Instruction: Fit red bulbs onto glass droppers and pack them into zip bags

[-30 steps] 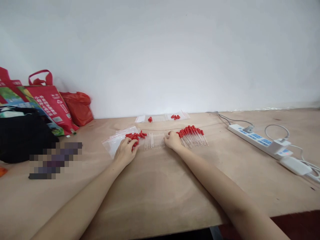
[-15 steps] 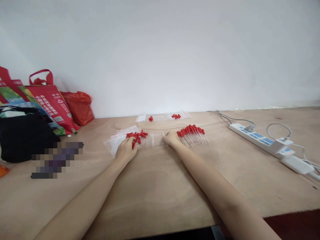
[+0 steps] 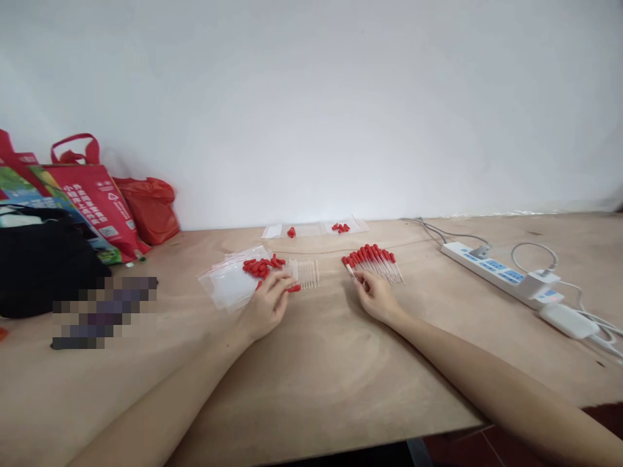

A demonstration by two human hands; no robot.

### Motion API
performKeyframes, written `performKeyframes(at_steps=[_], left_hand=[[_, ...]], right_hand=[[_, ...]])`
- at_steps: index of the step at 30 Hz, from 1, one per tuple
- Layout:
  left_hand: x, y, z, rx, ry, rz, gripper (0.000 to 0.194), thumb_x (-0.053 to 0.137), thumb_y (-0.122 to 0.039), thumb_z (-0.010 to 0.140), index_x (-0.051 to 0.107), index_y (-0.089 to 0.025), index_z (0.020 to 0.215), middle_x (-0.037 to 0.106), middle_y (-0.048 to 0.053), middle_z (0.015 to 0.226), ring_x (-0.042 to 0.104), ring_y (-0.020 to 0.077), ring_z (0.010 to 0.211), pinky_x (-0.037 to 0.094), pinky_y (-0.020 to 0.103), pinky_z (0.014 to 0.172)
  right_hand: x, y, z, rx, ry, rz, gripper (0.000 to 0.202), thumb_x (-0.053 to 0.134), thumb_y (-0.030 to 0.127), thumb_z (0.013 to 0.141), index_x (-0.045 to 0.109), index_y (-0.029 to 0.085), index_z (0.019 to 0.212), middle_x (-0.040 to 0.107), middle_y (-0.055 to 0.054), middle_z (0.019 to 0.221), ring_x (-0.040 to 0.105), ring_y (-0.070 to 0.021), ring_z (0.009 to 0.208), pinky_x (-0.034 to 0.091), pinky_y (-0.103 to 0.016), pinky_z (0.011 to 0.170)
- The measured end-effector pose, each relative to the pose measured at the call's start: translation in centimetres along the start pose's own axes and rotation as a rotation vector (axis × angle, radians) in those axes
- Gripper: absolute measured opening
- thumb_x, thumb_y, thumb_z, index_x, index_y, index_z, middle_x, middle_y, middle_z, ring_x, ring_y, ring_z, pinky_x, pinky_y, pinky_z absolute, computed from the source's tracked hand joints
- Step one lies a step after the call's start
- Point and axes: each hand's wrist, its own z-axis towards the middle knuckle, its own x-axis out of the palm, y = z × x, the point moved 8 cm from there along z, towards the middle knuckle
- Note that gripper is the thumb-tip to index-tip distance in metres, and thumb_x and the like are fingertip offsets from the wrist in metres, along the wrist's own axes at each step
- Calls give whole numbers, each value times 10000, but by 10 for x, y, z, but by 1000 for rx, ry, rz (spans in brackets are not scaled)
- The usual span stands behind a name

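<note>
My left hand (image 3: 267,303) is closed in a pinch on a red rubber bulb (image 3: 294,288), just in front of a row of clear thin glass tubes (image 3: 307,274). Behind its fingers lies a pile of loose red bulbs (image 3: 260,266) on clear zip bags (image 3: 224,283). My right hand (image 3: 377,296) grips the lower part of a dropper (image 3: 349,267), a clear tube topped with a red bulb. This dropper is at the left end of a fanned row of similar red-topped droppers (image 3: 374,254). The lower tube ends nearest my right hand are partly hidden.
Near the wall lie more clear bags (image 3: 357,226) with red bulbs and tubes. A white power strip (image 3: 496,269) with plugs and cables is on the right. Shopping bags (image 3: 97,201), a black bag (image 3: 48,272) and a pixelated object (image 3: 104,312) are at left.
My left hand has moved right from the bulb pile, bringing a red bulb. From the bare tubes, my right hand has shifted right to the red-topped row, now with a dropper.
</note>
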Motion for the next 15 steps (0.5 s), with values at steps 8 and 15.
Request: performKeyframes(at_steps=[8, 15], left_hand=[[39, -12, -8, -21, 388, -146, 305, 396, -90, 798, 573, -213, 1014, 550, 59, 988, 546, 171, 910, 447, 302, 801], [42, 11, -9, -484, 135, -691, 159, 532, -277, 772, 405, -185, 742, 553, -6, 736, 595, 140, 681, 474, 278, 646]], right_hand=[[-8, 10, -4, 20, 26, 66, 181, 433, 275, 793, 578, 167, 785, 574, -31, 696, 487, -128, 599, 379, -241, 546], [6, 44, -13, -196, 145, 56, 152, 423, 244, 827, 550, 172, 785, 511, -22, 656, 484, -130, 620, 373, -248, 568]])
